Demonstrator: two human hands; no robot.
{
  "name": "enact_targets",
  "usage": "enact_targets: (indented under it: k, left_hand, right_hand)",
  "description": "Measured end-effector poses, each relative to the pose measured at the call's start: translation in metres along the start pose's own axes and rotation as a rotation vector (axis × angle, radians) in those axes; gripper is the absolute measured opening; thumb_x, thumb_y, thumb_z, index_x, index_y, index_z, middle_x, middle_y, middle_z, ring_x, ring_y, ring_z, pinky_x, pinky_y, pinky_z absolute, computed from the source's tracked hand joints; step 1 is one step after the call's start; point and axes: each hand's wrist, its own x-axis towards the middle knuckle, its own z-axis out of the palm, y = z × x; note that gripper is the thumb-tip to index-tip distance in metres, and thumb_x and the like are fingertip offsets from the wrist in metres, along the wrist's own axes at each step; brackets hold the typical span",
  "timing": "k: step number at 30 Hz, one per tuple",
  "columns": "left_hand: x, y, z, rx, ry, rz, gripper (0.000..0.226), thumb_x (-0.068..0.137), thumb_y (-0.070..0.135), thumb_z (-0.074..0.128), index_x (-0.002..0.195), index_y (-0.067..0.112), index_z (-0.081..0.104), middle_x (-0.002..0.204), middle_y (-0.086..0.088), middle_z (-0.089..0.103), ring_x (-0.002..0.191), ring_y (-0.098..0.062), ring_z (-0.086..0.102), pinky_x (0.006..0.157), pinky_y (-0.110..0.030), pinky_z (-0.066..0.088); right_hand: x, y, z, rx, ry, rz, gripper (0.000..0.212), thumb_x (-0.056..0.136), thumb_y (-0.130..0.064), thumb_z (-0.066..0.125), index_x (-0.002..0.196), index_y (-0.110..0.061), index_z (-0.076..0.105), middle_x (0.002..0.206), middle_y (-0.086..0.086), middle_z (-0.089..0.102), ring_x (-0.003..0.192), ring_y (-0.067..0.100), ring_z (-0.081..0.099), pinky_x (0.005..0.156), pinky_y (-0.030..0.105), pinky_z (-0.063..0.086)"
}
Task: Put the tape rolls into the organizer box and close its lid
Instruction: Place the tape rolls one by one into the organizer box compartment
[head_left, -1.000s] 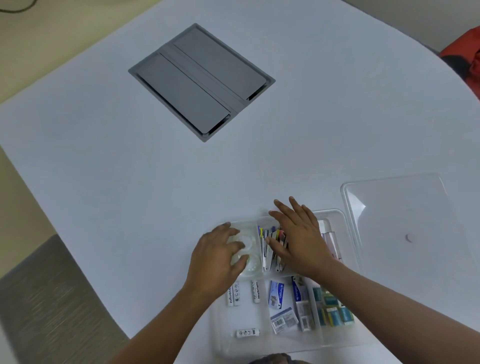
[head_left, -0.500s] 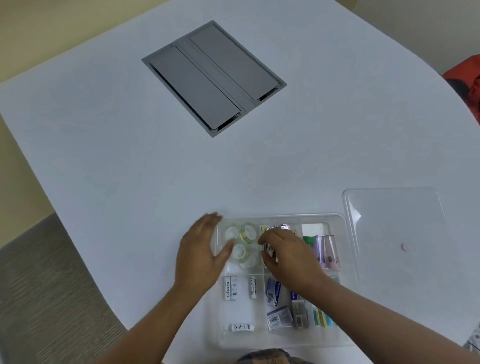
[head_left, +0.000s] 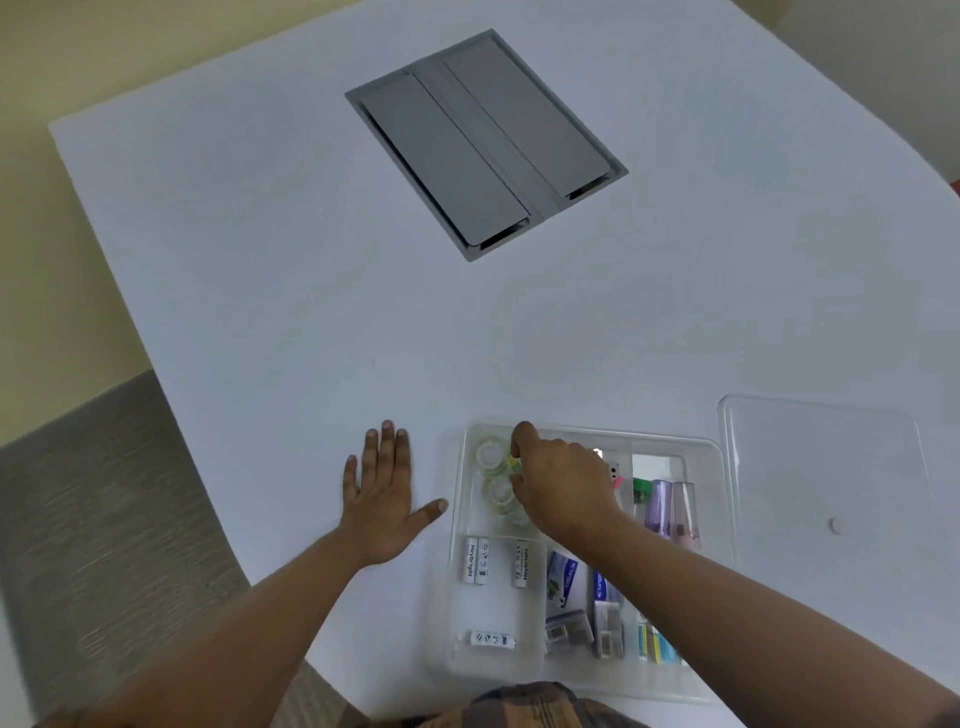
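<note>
A clear organizer box lies open at the near edge of the white table. Its far-left compartment holds several clear tape rolls. My right hand reaches into that compartment, fingertips pinched on a yellowish tape roll that is mostly hidden under the fingers. My left hand lies flat on the table, just left of the box, fingers spread and holding nothing. The clear lid lies flat on the table, to the right of the box.
Other box compartments hold white batteries, small packets and purple tubes. A grey cable hatch is set in the table farther back. The table edge runs diagonally at my left, above grey carpet.
My left hand has left the tape compartment and moved left onto the table, spread flat. My right hand has shifted left from the pens onto the tape rolls. The camera view tilted.
</note>
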Motion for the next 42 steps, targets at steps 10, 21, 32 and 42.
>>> enact_targets:
  k: [10, 21, 32, 42]
  left_hand:
    - [0.002, 0.006, -0.01, 0.039, -0.135, -0.02, 0.105, 0.08, 0.077, 0.032, 0.127, 0.023, -0.045, 0.137, 0.003, -0.053, 0.127, -0.018, -0.05, 0.106, -0.043, -0.026]
    - [0.001, 0.008, -0.013, 0.045, -0.15, -0.019, 0.105, 0.082, 0.075, 0.033, 0.125, 0.023, -0.047, 0.137, 0.002, -0.054, 0.127, -0.018, -0.05, 0.104, -0.042, -0.028]
    - [0.0, 0.007, -0.013, 0.031, -0.16, -0.009, 0.105, 0.08, 0.077, 0.031, 0.127, 0.022, -0.045, 0.139, 0.002, -0.052, 0.126, -0.018, -0.051, 0.104, -0.043, -0.028]
    - [0.001, 0.007, -0.012, 0.027, -0.148, -0.014, 0.105, 0.08, 0.077, 0.03, 0.129, 0.021, -0.044, 0.141, 0.001, -0.051, 0.127, -0.018, -0.05, 0.107, -0.045, -0.026]
  right_hand:
    - [0.002, -0.008, 0.0, -0.009, 0.121, -0.134, 0.027, 0.076, -0.009, 0.069, 0.089, -0.019, 0.048, 0.055, -0.001, 0.056, 0.042, 0.022, 0.038, 0.041, 0.024, 0.018]
    - [0.007, -0.012, 0.002, -0.02, 0.021, -0.235, 0.034, 0.081, -0.009, 0.063, 0.111, -0.019, 0.051, 0.079, 0.002, 0.069, 0.058, 0.03, 0.057, 0.051, 0.028, 0.031]
    - [-0.008, -0.01, -0.006, -0.133, -0.125, -0.216, 0.023, 0.084, -0.01, 0.064, 0.102, -0.025, 0.069, 0.102, -0.001, 0.057, 0.087, 0.025, 0.063, 0.055, 0.029, 0.04]
    - [-0.003, -0.011, -0.006, -0.288, -0.248, -0.295, 0.03, 0.081, 0.0, 0.059, 0.103, -0.019, 0.069, 0.098, 0.004, 0.059, 0.093, 0.026, 0.059, 0.059, 0.032, 0.035]
